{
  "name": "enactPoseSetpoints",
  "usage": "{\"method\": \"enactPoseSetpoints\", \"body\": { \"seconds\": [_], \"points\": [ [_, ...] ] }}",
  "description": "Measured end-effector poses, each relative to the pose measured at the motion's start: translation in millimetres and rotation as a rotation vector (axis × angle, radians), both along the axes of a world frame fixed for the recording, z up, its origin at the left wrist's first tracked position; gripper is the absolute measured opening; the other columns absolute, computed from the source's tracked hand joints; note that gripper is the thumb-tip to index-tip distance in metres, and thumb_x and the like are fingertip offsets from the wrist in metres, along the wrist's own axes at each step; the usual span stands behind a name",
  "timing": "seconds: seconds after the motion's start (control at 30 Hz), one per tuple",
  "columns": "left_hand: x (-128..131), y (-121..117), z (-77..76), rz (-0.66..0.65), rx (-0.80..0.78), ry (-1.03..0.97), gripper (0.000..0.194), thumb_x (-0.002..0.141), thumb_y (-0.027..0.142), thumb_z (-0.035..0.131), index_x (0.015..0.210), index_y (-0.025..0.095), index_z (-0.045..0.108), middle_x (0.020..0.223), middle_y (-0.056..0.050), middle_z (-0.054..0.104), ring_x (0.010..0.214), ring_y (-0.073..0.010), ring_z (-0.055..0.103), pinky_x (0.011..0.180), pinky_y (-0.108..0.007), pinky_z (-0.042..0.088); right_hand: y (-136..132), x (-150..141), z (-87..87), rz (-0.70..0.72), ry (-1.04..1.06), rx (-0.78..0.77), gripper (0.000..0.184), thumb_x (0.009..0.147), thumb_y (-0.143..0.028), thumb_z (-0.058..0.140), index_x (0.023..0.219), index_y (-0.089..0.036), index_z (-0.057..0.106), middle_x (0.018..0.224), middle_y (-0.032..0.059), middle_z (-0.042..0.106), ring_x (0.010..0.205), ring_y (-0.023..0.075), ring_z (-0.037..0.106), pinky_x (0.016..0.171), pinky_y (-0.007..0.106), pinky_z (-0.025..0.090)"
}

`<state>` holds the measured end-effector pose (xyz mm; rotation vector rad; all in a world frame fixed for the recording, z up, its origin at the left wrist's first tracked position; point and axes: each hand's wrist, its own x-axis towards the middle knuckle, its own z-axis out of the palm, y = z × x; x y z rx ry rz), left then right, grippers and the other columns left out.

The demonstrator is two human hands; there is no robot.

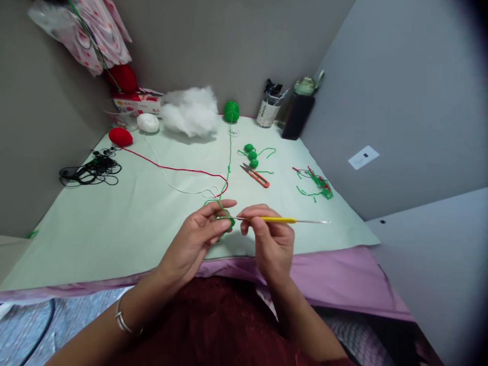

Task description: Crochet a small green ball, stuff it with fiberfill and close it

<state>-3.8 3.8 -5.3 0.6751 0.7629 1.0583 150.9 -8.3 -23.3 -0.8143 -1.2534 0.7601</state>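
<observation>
My left hand [206, 226] pinches a small green crochet piece [231, 222] between thumb and fingers, partly hidden by them. Green yarn [229, 152] runs over the fingers from a green yarn ball [231, 111] at the back. My right hand [272, 239] is closed round the yellow handle of a double-ended crochet hook [276, 220]. One metal tip reaches into the green piece; the other points right, free. Red yarn [183, 170] and white yarn [171, 188] also lead toward the left hand.
Orange-handled thread snips [259, 178] lie beside small green crocheted balls [252, 155]. Yarn scraps [320, 185] are on the right, tangled black cord [91, 168] on the left. White stuffing [192, 112], a pen jar [268, 112] and a dark bottle [299, 112] stand along the back.
</observation>
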Motion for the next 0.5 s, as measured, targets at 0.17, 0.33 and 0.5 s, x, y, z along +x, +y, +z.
{"method": "enactPoseSetpoints", "body": {
  "seconds": [0.17,0.33,0.5],
  "points": [
    [0.6,-5.0,-2.2,-0.002,0.113,0.139,0.027,0.087,0.027,0.081,0.114,0.028,0.083,0.098,-0.001,0.07,0.069,-0.0088,0.047,0.066,-0.023,0.04,1.8,-0.8,-4.3,0.022,0.034,-0.073,0.015,0.101,-0.025,0.065,0.1,-0.025,0.08,0.089,0.0015,0.077,0.07,0.0115,0.065,0.066,0.026,0.054],
    [-3.3,-5.1,-3.9,0.006,0.095,0.182,0.028,0.086,0.027,0.081,0.114,0.03,0.083,0.102,-0.001,0.07,0.079,-0.0112,0.051,0.072,-0.024,0.039,4.1,4.2,-6.1,0.15,0.202,-0.209,0.02,0.105,-0.034,0.06,0.098,-0.023,0.074,0.088,0.002,0.078,0.067,0.0117,0.064,0.068,0.028,0.056],
    [-5.6,-4.9,-6.6,0.023,0.135,0.194,0.025,0.086,0.025,0.08,0.11,0.031,0.084,0.097,0.0,0.065,0.089,-0.0132,0.055,0.083,-0.025,0.041,-1.2,4.4,-0.4,0.122,0.117,-0.16,0.02,0.107,-0.03,0.055,0.1,-0.023,0.073,0.092,0.0023,0.078,0.069,0.0118,0.067,0.069,0.028,0.057]
  ]
}}
